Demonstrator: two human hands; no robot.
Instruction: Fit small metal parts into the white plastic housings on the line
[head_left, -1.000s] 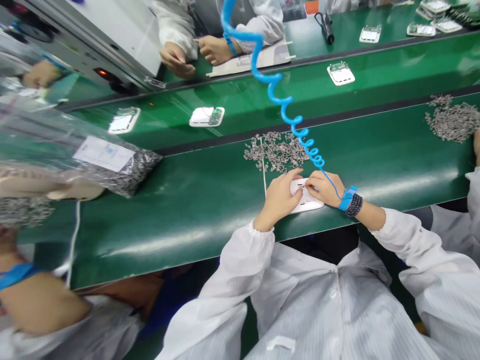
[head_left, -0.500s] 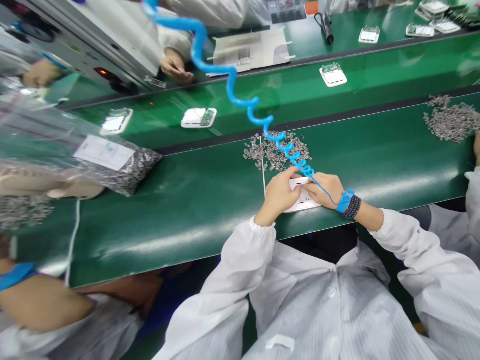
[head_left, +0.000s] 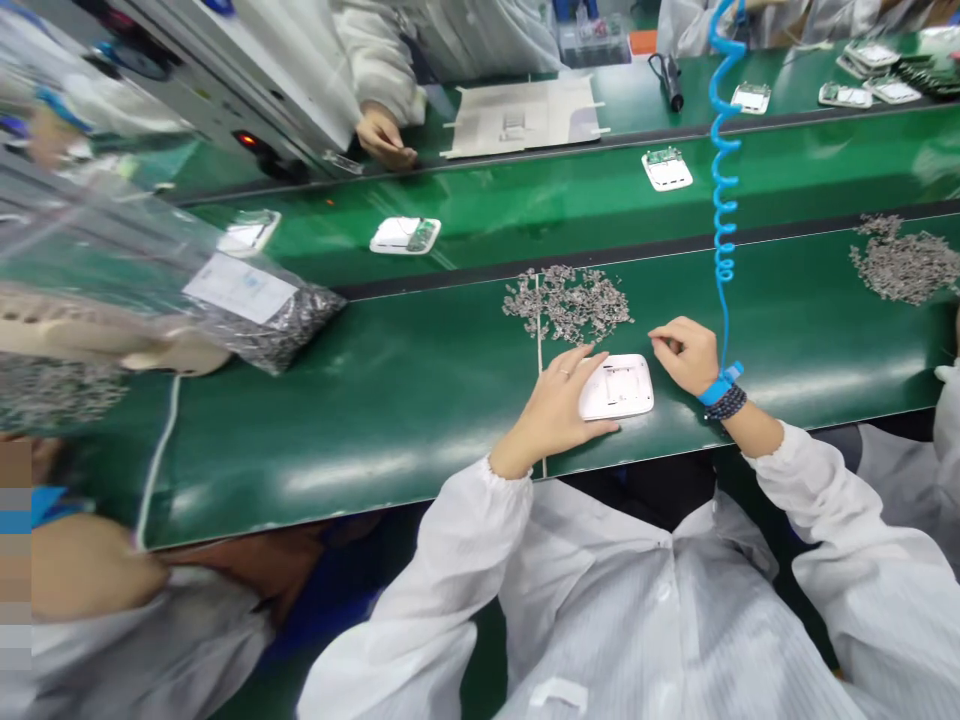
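A white plastic device case (head_left: 628, 388) with rounded corners lies on the green worktable in front of me. My left hand (head_left: 555, 410) grips its left side, with the fingers along the far edge and the thumb at the near edge. Just right of the case, apart from it, hovers my right hand (head_left: 686, 355), its fingers curled into a pinch; whatever is between the fingertips is hidden or too small to name. A blue wrist strap (head_left: 721, 384) on that wrist joins a coiled blue cord (head_left: 724, 200). Beyond the case spreads a pile of small metallic pieces (head_left: 574, 305).
White cases with green boards, such as this one (head_left: 405, 236), sit along the raised green strip. A plastic bag of small parts (head_left: 300, 315) lies at left. Another pile (head_left: 904, 262) is at right. Co-workers' hands (head_left: 386, 138) and sleeves show around the line.
My right hand has come off the case and moved right. My left hand has shifted to the case's left side, uncovering its face. The coiled cord now hangs nearly vertical.
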